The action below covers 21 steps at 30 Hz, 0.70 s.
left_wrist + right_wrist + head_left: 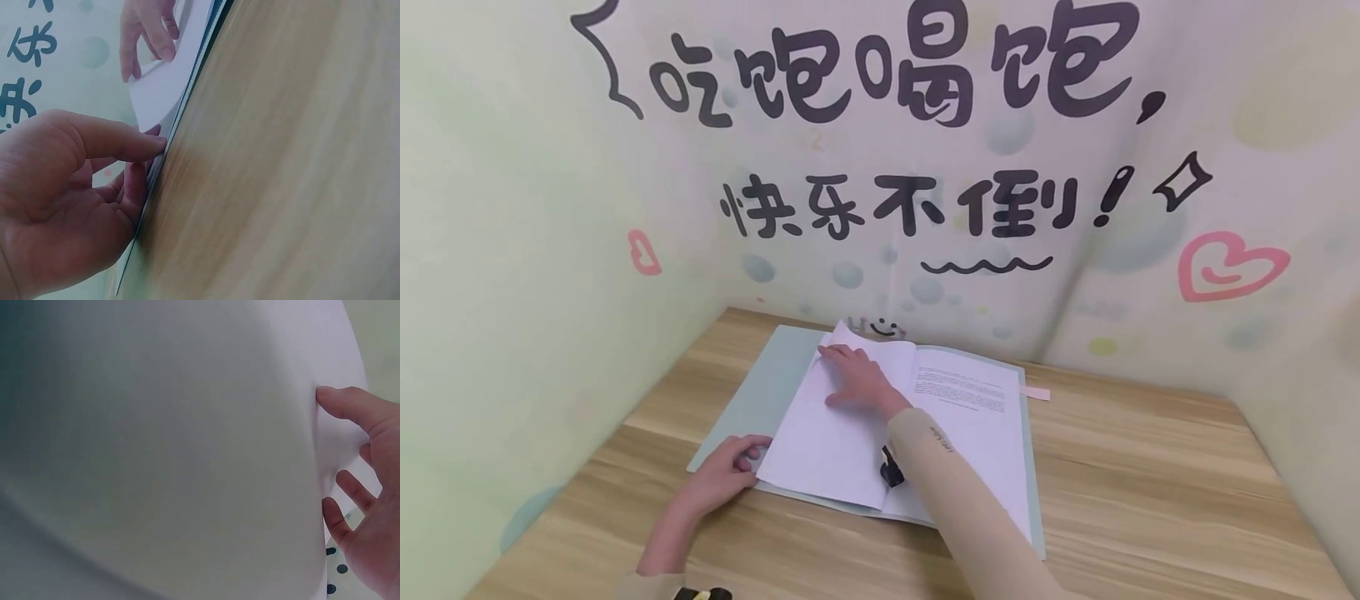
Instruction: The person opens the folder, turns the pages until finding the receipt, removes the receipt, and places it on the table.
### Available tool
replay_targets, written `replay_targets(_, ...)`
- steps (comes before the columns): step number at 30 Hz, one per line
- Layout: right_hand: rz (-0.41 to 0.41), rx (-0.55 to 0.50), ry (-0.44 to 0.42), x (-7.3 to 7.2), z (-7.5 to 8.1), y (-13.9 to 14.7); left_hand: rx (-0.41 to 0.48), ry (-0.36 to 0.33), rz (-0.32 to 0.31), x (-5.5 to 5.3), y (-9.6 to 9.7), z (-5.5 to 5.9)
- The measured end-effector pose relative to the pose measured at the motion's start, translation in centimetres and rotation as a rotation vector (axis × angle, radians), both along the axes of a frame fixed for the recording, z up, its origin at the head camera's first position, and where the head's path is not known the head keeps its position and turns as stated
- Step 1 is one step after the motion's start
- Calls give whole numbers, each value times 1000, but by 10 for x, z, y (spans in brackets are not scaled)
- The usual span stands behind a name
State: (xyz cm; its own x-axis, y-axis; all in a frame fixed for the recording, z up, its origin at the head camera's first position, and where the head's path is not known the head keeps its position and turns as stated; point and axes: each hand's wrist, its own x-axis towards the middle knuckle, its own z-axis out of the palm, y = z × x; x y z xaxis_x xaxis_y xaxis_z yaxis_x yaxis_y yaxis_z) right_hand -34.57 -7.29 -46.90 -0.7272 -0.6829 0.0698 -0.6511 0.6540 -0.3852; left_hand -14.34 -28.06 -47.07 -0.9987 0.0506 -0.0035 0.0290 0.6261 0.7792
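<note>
A light blue folder [752,400] lies spread on the wooden table, with white pages inside. The left-hand page [827,433] is blank, its far corner raised off the rest; the right-hand page [970,450] carries printed lines near its top. On the blank page rests my right hand [861,379], fingers spread, fingertips toward the page's outer edge. In the right wrist view its thumb [337,400] touches the white sheet. My left hand [730,471] rests at the folder's near-left edge, fingers loosely bent over the cover. The left wrist view shows its thumb [147,147] against the cover's edge.
A pink tab [1036,392] sticks out from the right side of the folder. Pale walls with large dark lettering [910,204] stand close behind and to the left. The wooden table [1150,483] extends to the right of the folder.
</note>
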Motion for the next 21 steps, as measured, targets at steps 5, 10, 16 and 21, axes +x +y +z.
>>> replay_targets(5,-26,20,-36,3,2,-2,-10,-34,17,-2,0,1)
replay_targets(10,-42,26,-78,8,5,-1,-19,-67,20,-4,-1,-1)
replay_targets(16,-31,86,-89,8,3,-5,-28,-30,-29,-4,-3,-6)
replay_targets(21,-17,183,-68,4,1,-10,-43,-2,-51,-5,-3,-6)
